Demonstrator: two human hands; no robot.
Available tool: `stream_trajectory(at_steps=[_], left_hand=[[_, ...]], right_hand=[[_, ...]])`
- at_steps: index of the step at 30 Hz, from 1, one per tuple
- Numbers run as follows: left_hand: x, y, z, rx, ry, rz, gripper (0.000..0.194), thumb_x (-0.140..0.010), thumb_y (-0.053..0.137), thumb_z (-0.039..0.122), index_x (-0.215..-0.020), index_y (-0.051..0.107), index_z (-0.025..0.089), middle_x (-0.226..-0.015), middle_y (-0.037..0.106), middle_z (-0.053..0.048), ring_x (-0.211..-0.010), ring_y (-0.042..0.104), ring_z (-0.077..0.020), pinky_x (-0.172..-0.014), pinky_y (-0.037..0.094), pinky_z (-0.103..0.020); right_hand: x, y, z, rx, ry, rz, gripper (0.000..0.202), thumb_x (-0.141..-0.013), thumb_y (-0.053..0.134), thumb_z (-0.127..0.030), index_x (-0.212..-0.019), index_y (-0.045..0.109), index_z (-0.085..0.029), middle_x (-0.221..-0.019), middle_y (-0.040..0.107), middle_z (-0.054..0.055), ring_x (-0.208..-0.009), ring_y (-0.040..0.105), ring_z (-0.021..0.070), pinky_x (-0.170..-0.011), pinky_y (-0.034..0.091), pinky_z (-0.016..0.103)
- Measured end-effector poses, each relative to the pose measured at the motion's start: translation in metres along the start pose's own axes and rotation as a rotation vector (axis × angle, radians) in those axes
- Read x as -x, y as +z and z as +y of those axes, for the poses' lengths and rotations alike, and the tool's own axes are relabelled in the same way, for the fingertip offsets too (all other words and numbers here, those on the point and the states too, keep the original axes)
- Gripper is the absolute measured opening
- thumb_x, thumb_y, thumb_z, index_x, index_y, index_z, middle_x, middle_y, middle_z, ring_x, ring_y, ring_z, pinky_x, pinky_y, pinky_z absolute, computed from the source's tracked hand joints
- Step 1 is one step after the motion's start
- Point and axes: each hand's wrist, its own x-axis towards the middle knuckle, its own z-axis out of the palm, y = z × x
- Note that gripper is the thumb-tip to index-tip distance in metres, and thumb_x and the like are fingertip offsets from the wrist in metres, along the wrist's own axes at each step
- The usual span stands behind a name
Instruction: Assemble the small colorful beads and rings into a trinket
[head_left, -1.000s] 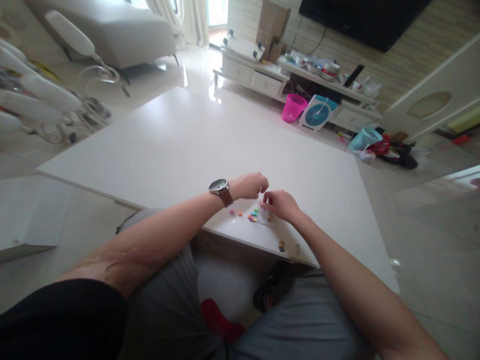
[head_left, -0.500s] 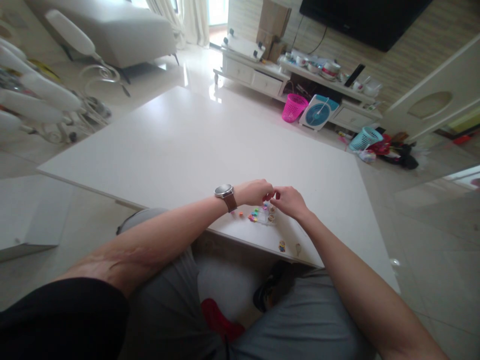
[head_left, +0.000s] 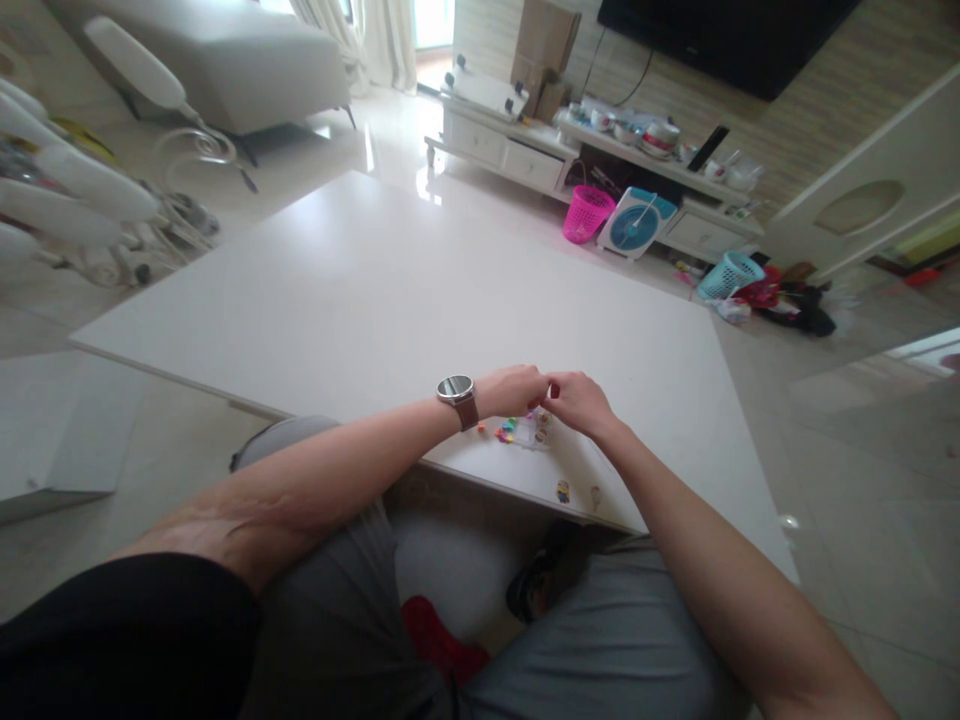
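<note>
Leftmost, white chairs (head_left: 94, 180) stand crowded beside the broad white table (head_left: 315, 280), with a pale sofa (head_left: 262, 60) behind. Moving right, a wristwatch (head_left: 455, 388) with a brown strap sits on the left wrist, and just below it a small orange piece (head_left: 481, 427) lies on the tabletop near the front edge. Next comes a cluster of small bright pieces (head_left: 505, 432), pink, yellow and green among them, under the left hand (head_left: 517, 388), whose fingers are curled in. Then a clear case (head_left: 527, 436) lies on the table, partly hidden beneath the hands. Beyond it is a small yellow-and-blue figure (head_left: 562, 491), nearer the edge. The right hand (head_left: 581, 400) bends its fingers toward the left one, so that the fingertips meet or nearly meet above the case; whether either pinches something, I cannot tell. Farther right, a small pale item (head_left: 596, 496), too blurred to name, lies near the figure.
</note>
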Motion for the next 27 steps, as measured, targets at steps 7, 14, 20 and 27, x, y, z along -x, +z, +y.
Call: stream_trajectory(at_steps=[7, 14, 20, 27], left_hand=[[-0.0017, 0.0041, -0.0033, 0.033, 0.053, 0.023, 0.02, -0.068, 0.057, 0.004, -0.067, 0.072, 0.017, -0.066, 0.068, -0.006, -0.059, 0.058, -0.0151, -0.056, 0.038, -0.026], [-0.0018, 0.0022, -0.0035, 0.044, 0.086, 0.035, 0.022, -0.067, 0.056, 0.003, -0.064, 0.072, 0.017, -0.065, 0.068, -0.005, -0.057, 0.059, -0.0145, -0.054, 0.035, -0.026], [-0.0014, 0.0015, -0.0021, 0.0, 0.096, 0.046, 0.02, -0.068, 0.058, 0.007, -0.068, 0.074, 0.019, -0.069, 0.07, -0.006, -0.061, 0.061, -0.0156, -0.055, 0.036, -0.026], [-0.0004, -0.0013, 0.0016, -0.053, 0.091, 0.028, 0.02, -0.07, 0.061, 0.007, -0.071, 0.075, 0.021, -0.071, 0.071, -0.006, -0.064, 0.064, -0.018, -0.057, 0.038, -0.027]], right_hand=[[-0.0009, 0.001, 0.001, 0.022, 0.012, -0.017, 0.028, -0.084, 0.059, -0.047, -0.084, 0.075, -0.024, -0.082, 0.073, 0.003, -0.072, 0.061, 0.0163, -0.059, 0.034, 0.025], [-0.0003, -0.0009, 0.0014, 0.018, -0.008, -0.015, 0.031, -0.087, 0.056, -0.049, -0.086, 0.075, -0.025, -0.083, 0.073, 0.003, -0.07, 0.061, 0.0157, -0.058, 0.032, 0.025], [-0.0003, -0.0017, 0.0011, 0.019, -0.001, -0.009, 0.027, -0.085, 0.059, -0.045, -0.083, 0.075, -0.024, -0.082, 0.074, 0.003, -0.071, 0.062, 0.016, -0.058, 0.032, 0.024], [-0.0002, -0.0018, 0.001, 0.02, 0.002, -0.01, 0.025, -0.084, 0.06, -0.043, -0.083, 0.074, -0.023, -0.083, 0.074, 0.004, -0.071, 0.061, 0.0162, -0.059, 0.033, 0.025]])
